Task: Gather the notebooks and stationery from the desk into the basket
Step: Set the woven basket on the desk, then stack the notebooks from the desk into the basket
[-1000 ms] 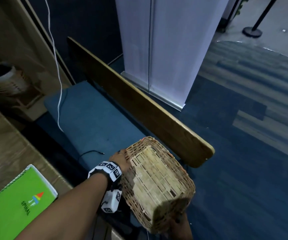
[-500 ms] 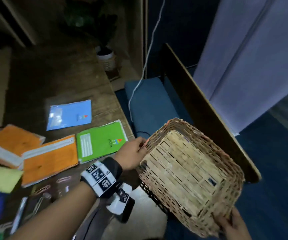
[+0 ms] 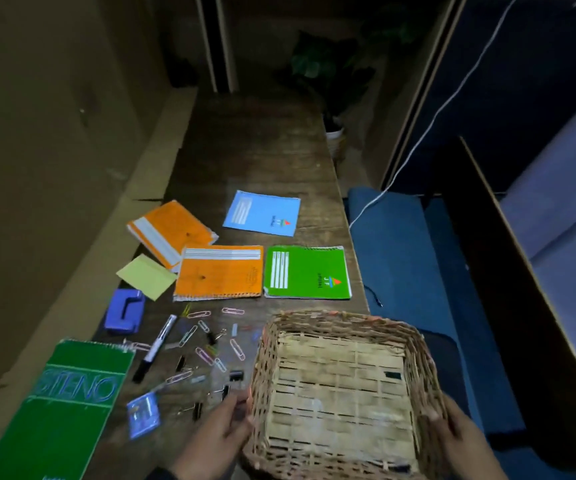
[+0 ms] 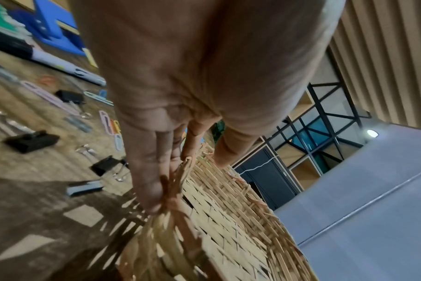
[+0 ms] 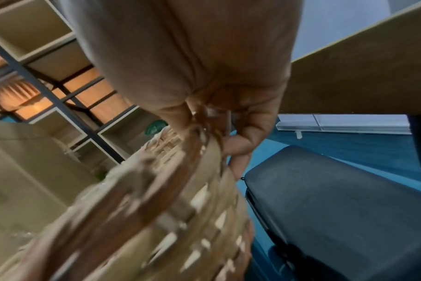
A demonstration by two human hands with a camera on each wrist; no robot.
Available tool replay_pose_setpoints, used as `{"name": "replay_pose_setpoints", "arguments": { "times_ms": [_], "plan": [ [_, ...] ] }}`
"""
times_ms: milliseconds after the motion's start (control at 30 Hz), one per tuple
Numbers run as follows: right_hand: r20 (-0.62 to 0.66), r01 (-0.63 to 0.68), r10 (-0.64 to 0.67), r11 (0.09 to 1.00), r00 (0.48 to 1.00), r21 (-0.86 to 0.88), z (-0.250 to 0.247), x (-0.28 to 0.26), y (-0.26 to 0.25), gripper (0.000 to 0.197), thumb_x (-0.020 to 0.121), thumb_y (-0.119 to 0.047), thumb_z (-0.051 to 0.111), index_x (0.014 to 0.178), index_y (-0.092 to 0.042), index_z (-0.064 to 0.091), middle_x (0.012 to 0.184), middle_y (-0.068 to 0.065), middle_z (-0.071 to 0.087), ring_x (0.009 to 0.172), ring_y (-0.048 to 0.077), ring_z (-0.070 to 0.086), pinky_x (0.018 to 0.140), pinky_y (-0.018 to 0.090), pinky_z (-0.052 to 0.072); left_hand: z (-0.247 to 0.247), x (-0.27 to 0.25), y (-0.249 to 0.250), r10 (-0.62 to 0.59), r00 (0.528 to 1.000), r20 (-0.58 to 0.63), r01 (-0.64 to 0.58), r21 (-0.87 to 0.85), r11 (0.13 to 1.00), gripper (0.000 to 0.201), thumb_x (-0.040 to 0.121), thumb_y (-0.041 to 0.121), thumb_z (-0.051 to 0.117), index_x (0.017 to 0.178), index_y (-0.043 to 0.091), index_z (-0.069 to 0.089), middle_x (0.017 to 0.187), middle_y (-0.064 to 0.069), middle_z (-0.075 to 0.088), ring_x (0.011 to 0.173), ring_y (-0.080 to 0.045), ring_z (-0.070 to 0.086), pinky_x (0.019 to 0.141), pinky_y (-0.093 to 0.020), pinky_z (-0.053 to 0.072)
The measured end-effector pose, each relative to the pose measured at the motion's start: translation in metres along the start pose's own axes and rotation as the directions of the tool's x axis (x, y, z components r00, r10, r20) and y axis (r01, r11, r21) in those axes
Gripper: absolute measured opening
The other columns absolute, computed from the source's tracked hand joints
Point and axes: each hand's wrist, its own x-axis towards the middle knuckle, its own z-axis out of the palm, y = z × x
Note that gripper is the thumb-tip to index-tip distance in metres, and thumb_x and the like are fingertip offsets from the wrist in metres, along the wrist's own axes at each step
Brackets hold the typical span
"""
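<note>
An empty woven basket [image 3: 421, 362] hangs at the desk's near right corner. My left hand [image 3: 224, 427] grips its left rim [image 4: 178, 182], and my right hand [image 3: 452, 427] grips its right rim [image 5: 202, 144]. On the desk [image 3: 255, 150] lie a green notebook [image 3: 309, 273], two orange notebooks [image 3: 219, 273] [image 3: 170, 230], a blue notebook [image 3: 262, 213], a dark green steno pad [image 3: 61, 410], a yellow sticky pad [image 3: 146, 277], a blue hole punch [image 3: 123, 311], a marker [image 3: 155, 348], and several paper clips and binder clips [image 3: 207, 355].
A small blue packet [image 3: 142, 414] lies near my left hand. A blue cushioned bench [image 3: 404, 265] with a white cable [image 3: 435, 112] stands right of the desk. A potted plant [image 3: 335, 129] sits past the desk's far end. A cardboard-coloured wall [image 3: 54, 168] borders the left side.
The view has swung left from the bench to the desk. Both hands have carried the basket from over the bench to the desk's near right corner and levelled it.
</note>
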Motion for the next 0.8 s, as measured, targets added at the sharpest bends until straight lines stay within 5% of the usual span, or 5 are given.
{"name": "replay_pose_setpoints", "arguments": {
  "times_ms": [100, 367, 567, 733, 800],
  "plan": [
    [-0.003, 0.047, -0.048, 0.993, 0.999, -0.110, 0.005, 0.010, -0.005, 0.047, 0.092, -0.043, 0.043, 0.137, -0.030, 0.041, 0.135, 0.009, 0.055, 0.121, 0.031, 0.050, 0.104, 0.040, 0.038, 0.005, -0.011, 0.002, -0.033, 0.999, -0.006, 0.032, -0.068, 0.997, 0.034, 0.089, 0.021, 0.059, 0.113, 0.035, 0.040, 0.101, 0.032, 0.054, 0.085, 0.032, 0.050, 0.071, 0.004, 0.039],
    [0.024, 0.078, -0.074, 0.967, 0.997, -0.244, 0.027, 0.010, -0.009, 0.075, 0.071, -0.076, 0.045, 0.138, -0.047, 0.026, 0.142, 0.004, 0.045, 0.126, 0.029, 0.047, 0.106, 0.041, 0.033, -0.004, -0.023, -0.011, -0.038, 0.999, -0.034, 0.032, -0.176, 0.984, 0.045, 0.090, 0.018, 0.058, 0.129, 0.035, 0.041, 0.124, 0.010, 0.056, 0.098, 0.007, 0.061, 0.080, -0.005, 0.044],
    [-0.201, 0.328, -0.492, 0.781, 0.847, -0.531, 0.035, -0.030, -0.072, 0.076, 0.067, -0.037, 0.066, 0.130, 0.000, 0.046, 0.121, 0.032, 0.057, 0.106, 0.050, 0.056, 0.091, 0.058, 0.045, -0.055, -0.053, -0.036, -0.084, 0.980, -0.183, 0.048, -0.195, 0.980, 0.030, 0.088, 0.018, 0.060, 0.110, 0.036, 0.051, 0.112, 0.005, 0.064, 0.093, 0.009, 0.061, 0.091, -0.017, 0.048],
    [0.206, 0.649, -0.616, 0.728, 0.760, -0.218, 0.085, -0.077, -0.135, 0.069, 0.076, -0.027, 0.073, 0.109, -0.074, 0.035, 0.119, 0.001, 0.057, 0.109, 0.019, 0.056, 0.098, 0.041, 0.043, -0.147, -0.078, -0.085, -0.249, 0.835, -0.490, 0.212, -0.132, 0.968, 0.028, 0.087, 0.023, 0.062, 0.115, 0.024, 0.060, 0.115, -0.006, 0.064, 0.109, -0.024, 0.061, 0.095, -0.038, 0.049],
    [0.434, 0.769, -0.670, 0.633, 0.602, -0.090, 0.120, -0.103, -0.162, 0.059, 0.079, -0.039, 0.066, 0.119, -0.069, 0.033, 0.132, -0.013, 0.050, 0.115, 0.004, 0.051, 0.098, 0.027, 0.040, -0.181, -0.082, -0.111, -0.342, 0.777, -0.528, 0.332, -0.117, 0.936, 0.041, 0.090, 0.025, 0.059, 0.128, 0.011, 0.052, 0.128, -0.012, 0.057, 0.117, -0.029, 0.054, 0.098, -0.042, 0.045]
  ]
}}
